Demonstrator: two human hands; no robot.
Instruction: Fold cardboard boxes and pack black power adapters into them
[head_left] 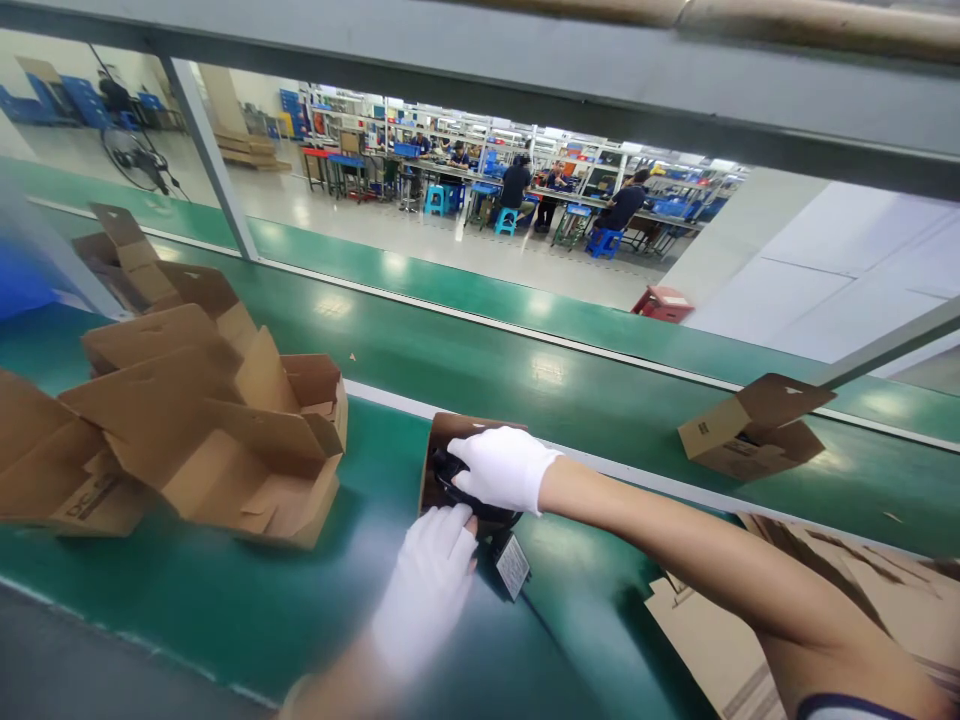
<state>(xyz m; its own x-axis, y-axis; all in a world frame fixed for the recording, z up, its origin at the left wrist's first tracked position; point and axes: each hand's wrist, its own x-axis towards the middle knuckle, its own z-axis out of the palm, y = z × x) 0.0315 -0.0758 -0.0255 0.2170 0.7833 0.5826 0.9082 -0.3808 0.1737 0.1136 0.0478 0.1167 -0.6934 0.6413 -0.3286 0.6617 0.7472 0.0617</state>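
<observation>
Both hands wear white gloves and meet at a brown cardboard box (429, 480) in the middle of the green bench. My right hand (504, 468) is closed on a black item (448, 468) inside the box's opening; what the item is cannot be made out. My left hand (429, 572) lies at the near side of the box, fingers pressed together beside the black item; whether it grips anything is hidden. Just right of my left hand a black adapter (513, 566) with a pale label rests on the bench, its cord running toward the near right.
Several open cardboard boxes (255, 485) crowd the left of the bench. Another open box (750, 430) sits on the green belt (570, 385) at right. Flat cardboard (720, 640) lies stacked near right. Metal posts (210, 160) stand behind; people sit at distant benches.
</observation>
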